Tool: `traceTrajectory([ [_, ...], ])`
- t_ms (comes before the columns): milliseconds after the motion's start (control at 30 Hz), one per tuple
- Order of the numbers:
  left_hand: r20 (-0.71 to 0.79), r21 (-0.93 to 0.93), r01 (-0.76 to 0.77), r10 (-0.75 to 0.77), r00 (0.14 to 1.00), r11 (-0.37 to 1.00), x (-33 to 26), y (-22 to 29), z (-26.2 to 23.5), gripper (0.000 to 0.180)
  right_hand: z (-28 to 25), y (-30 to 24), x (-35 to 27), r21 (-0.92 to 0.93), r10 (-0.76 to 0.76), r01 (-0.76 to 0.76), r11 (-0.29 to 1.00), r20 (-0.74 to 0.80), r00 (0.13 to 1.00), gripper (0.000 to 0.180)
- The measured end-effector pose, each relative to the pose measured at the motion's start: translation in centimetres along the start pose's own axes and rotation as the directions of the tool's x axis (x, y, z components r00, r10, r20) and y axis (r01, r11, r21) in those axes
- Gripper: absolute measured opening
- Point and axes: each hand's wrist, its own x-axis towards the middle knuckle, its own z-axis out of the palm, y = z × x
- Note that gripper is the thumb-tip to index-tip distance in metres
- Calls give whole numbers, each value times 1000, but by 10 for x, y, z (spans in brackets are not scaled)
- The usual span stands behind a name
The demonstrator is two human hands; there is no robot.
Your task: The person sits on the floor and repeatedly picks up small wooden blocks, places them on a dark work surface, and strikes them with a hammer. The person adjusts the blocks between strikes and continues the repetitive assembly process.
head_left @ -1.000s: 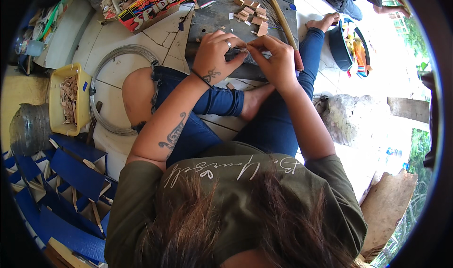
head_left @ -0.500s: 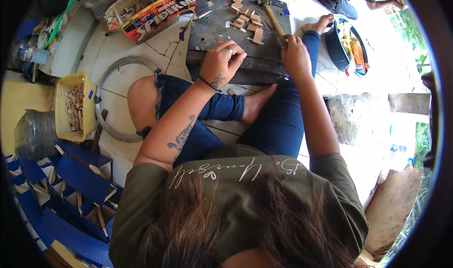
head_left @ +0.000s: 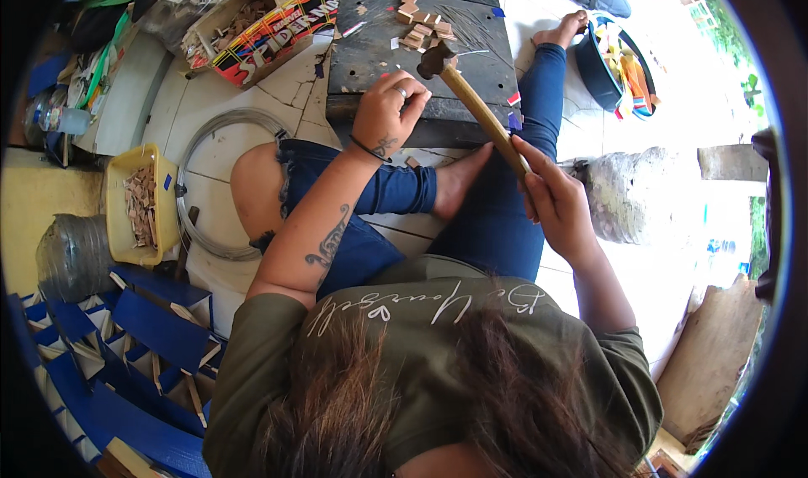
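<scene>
Hammer (head_left: 486, 114) with a wooden handle and dark head is, in the head view, grasped toward the handle's end by the right hand (head_left: 555, 199); its head shows over the black counter (head_left: 358, 78), near the left hand (head_left: 391, 109). That left hand is clenched at the counter's near side, thumb against the fingers; whether it pinches something cannot be told. Small wooden blocks (head_left: 427, 34) lie clustered on the counter beyond the hammer head. To the left are a yellow bin (head_left: 171, 213) of wood pieces, a wire coil (head_left: 240, 118) and blue panels (head_left: 160, 325).
</scene>
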Motion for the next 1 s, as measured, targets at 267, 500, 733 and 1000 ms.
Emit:
traceTrajectory([
  [267, -13, 19, -43, 43, 999, 999, -1, 0, 1, 9, 3, -9, -8, -300, -225, 190, 935, -88, 970, 51],
  [500, -15, 64, -80, 81, 997, 995, -3, -1, 1, 8, 5, -6, -12, -366, -213, 175, 914, -66, 975, 52],
  [733, -29, 25, -57, 58, 998, 998, -3, -1, 2, 9, 6, -2, -11, -351, -266, 216, 911, -102, 959, 53],
  [1000, -34, 33, -60, 61, 998, 998, -3, 1, 1, 10, 8, 3, -7, -316, -266, 228, 921, -84, 960, 52],
])
